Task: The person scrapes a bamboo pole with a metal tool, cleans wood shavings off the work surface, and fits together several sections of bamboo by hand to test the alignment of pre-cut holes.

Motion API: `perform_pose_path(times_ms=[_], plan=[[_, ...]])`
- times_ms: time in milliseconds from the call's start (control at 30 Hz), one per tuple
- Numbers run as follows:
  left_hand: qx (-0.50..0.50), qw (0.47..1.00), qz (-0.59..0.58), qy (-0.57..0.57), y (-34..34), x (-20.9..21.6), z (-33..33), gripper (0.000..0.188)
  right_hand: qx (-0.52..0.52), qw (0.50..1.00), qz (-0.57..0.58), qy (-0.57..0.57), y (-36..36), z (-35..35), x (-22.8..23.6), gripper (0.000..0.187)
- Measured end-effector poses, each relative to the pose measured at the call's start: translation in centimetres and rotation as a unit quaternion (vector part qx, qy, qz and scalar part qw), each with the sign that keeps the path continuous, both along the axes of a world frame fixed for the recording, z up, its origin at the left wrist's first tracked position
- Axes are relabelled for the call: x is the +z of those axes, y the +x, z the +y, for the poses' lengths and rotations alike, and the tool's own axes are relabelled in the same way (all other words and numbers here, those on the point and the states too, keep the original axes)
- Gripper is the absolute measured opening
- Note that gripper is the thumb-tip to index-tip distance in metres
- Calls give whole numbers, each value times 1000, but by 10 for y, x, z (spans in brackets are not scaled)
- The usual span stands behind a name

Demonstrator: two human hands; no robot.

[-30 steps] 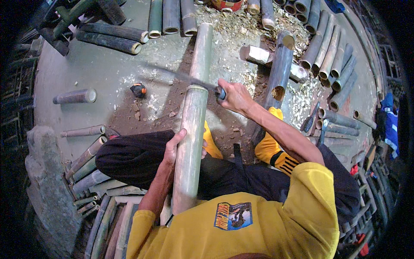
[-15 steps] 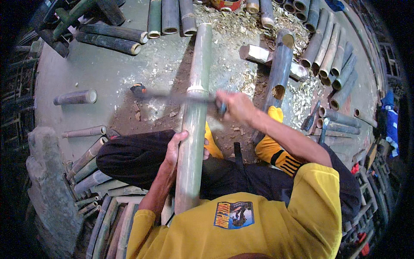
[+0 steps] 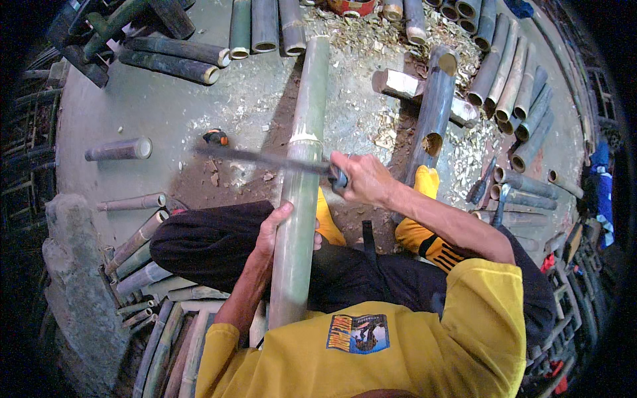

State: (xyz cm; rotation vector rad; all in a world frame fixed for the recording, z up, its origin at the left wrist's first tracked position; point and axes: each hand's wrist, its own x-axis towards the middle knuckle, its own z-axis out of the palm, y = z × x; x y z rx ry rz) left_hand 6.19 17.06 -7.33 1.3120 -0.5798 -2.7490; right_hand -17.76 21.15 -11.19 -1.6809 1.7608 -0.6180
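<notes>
Person's L hand (image 3: 269, 229) is wrapped round the lower half of a green bamboo pole (image 3: 297, 212), whose near end sits against the yellow shirt (image 3: 285, 355). R hand (image 3: 365, 179) is clenched on the handle of a long knife (image 3: 259, 156), its blurred blade crossing just below the pole's pale node ring (image 3: 305, 138); can't tell if touching. Orange/blk item (image 3: 215, 137) on flr to L; dk bamboo tube (image 3: 434, 99) w/ cut hole to R.

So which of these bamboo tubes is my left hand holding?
The long pale green tube stretching forward from your shirt: it alone is in your left hand, and the blurred blade in your right hand crosses over it.
</notes>
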Motion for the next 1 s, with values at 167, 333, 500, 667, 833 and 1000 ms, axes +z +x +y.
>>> perform_pose_path(times_ms=[167,333,500,667,833,1000], plan=[[50,997,26,54,-3,-8,3,58,-74,997,20,15,-19,-9,-28,28],[24,1000,-5,15,-8,2,1,70,34,996,26,-83,-3,9,-23,30],[7,1000,5,-27,-3,-2,-1,70,-81,996,-43,17,-10,-11,-20,29],[57,998,-1,26,-3,0,3,64,-30,999,44,-4,-12,-1,-12,30],[52,999,-15,3,-9,1,0,62,-9,999,25,42,-3,0,-1,35],[34,999,-2,-10,-13,0,2,65,-58,993,102,-3,-12,-5,-28,33]])
